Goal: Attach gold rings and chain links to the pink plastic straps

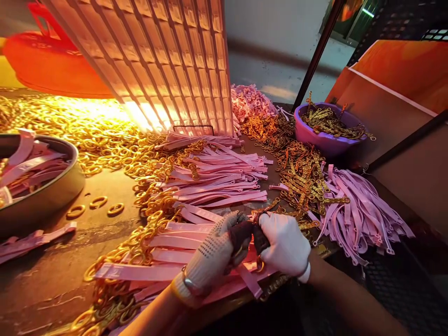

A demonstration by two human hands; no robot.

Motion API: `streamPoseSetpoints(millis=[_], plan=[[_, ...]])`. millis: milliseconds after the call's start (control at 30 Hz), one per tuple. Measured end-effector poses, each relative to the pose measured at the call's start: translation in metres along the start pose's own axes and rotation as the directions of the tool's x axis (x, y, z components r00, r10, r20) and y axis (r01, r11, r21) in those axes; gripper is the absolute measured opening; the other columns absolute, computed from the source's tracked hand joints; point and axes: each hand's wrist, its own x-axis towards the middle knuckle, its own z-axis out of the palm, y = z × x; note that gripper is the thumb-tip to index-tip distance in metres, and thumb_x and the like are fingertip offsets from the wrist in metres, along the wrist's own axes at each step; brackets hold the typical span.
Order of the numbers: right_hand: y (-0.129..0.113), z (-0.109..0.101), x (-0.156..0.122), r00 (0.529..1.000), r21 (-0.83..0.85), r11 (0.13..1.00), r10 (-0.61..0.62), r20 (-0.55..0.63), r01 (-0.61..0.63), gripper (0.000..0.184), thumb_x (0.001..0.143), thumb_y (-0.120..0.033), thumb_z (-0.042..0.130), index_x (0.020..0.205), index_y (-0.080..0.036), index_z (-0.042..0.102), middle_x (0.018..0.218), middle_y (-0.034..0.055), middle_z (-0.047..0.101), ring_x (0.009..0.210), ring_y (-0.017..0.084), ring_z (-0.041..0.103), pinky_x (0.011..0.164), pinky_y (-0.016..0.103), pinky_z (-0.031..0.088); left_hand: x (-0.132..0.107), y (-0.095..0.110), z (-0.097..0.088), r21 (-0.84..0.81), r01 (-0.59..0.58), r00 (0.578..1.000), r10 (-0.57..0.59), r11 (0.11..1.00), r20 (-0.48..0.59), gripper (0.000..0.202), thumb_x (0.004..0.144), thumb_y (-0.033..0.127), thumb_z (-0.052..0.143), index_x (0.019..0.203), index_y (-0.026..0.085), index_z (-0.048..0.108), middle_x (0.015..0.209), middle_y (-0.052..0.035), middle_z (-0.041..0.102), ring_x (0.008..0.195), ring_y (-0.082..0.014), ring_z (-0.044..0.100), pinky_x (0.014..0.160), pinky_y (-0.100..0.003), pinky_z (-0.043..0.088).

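While the left hand (212, 256) and right hand (285, 242) met over the bench (112, 184) near its front edge, left grip pinched a pink strap (251, 283), free end angled down below the hand. Right grip was folded in just beside it; couldn't tell on what, hidden. Gold ring (260, 266) showed just under it. Other straps (171, 255) lay in rows beneath; purple basin (313, 140) of gold chains (325, 122) stood beyond.
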Motion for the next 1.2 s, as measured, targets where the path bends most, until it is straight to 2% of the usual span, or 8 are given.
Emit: streamPoseSetpoints(millis=[100,267,400,567,733,967,1133,1200], plan=[[-0.011,0.008,-0.009,0.997,-0.067,0.996,0.047,-0.067,-0.051,0.013,0.072,-0.022,0.062,0.084,-0.019,0.057,0.074,0.0080,0.065,0.065,0.023,0.060,0.057,0.031,0.040,0.004,-0.002,0.000,-0.273,0.121,0.992,-0.126,0.955,-0.002,0.033,0.078,0.043,0.076,0.078,0.018,0.054,0.058,0.0064,0.045,0.042,-0.0033,0.037,0.036,-0.012,0.028],[0.011,0.009,-0.012,0.957,0.261,0.937,0.267,-0.113,-0.231,0.005,0.088,-0.020,0.053,0.088,-0.021,0.057,0.070,0.0039,0.066,0.063,0.020,0.062,0.057,0.027,0.040,0.034,0.022,-0.005,-0.331,0.362,0.929,-0.311,0.871,0.200,0.026,0.085,0.039,0.068,0.083,0.016,0.055,0.056,0.0081,0.039,0.036,-0.0020,0.022,0.029,-0.011,0.016],[0.053,0.008,-0.012,0.882,0.479,0.852,0.378,-0.281,-0.213,0.016,0.097,-0.027,0.045,0.093,-0.022,0.060,0.077,0.0057,0.068,0.072,0.021,0.064,0.068,0.030,0.048,0.078,0.043,-0.003,0.176,0.066,0.988,-0.090,0.982,0.129,0.033,0.090,0.047,0.055,0.088,0.015,0.057,0.061,0.0038,0.044,0.040,-0.0040,0.025,0.032,-0.013,0.020],[0.077,0.016,-0.022,0.895,0.464,0.857,0.370,-0.249,-0.225,0.028,0.085,-0.015,0.048,0.108,-0.018,0.064,0.077,0.0075,0.069,0.077,0.026,0.066,0.075,0.035,0.054,0.135,0.029,0.010,0.624,-0.069,0.997,0.065,0.778,0.029,0.009,0.078,0.024,0.065,0.082,0.016,0.064,0.069,-0.0033,0.057,0.061,-0.0130,0.053,0.054,-0.022,0.046],[0.080,0.020,-0.028,0.929,0.383,0.904,0.292,-0.228,-0.190,0.034,0.072,-0.007,0.048,0.100,-0.019,0.063,0.071,0.0067,0.065,0.080,0.028,0.067,0.083,0.038,0.054,0.161,0.006,0.015,0.847,-0.110,0.990,0.136,0.520,0.045,0.011,0.066,0.020,0.072,0.064,0.017,0.062,0.080,-0.0099,0.064,0.083,-0.0223,0.061,0.074,-0.029,0.048],[0.072,0.012,-0.017,0.959,0.253,0.955,0.205,-0.197,-0.153,0.043,0.064,-0.004,0.047,0.103,-0.017,0.059,0.095,0.0122,0.067,0.098,0.029,0.065,0.092,0.039,0.052,0.130,0.032,0.012,0.847,-0.173,0.977,0.200,0.503,0.081,0.012,0.077,0.025,0.064,0.072,0.018,0.057,0.074,-0.0051,0.062,0.068,-0.0163,0.057,0.058,-0.024,0.045],[0.050,0.003,-0.004,0.992,0.180,0.978,0.117,-0.039,-0.108,0.038,0.066,-0.005,0.047,0.100,-0.018,0.058,0.092,0.0083,0.068,0.087,0.024,0.065,0.078,0.032,0.051,0.069,0.054,-0.007,0.554,0.032,0.996,-0.073,0.832,0.051,0.024,0.086,0.044,0.058,0.080,0.021,0.051,0.050,0.0065,0.041,0.037,-0.0079,0.029,0.035,-0.018,0.022],[0.039,0.000,0.003,0.993,0.115,0.986,0.115,0.032,-0.118,0.036,0.067,-0.006,0.049,0.099,-0.019,0.058,0.089,0.0070,0.068,0.081,0.024,0.064,0.070,0.031,0.048,0.050,0.050,-0.014,0.444,0.113,0.989,-0.144,0.889,0.036,0.031,0.087,0.050,0.057,0.078,0.022,0.049,0.049,0.0069,0.039,0.035,-0.0069,0.024,0.032,-0.018,0.018]])
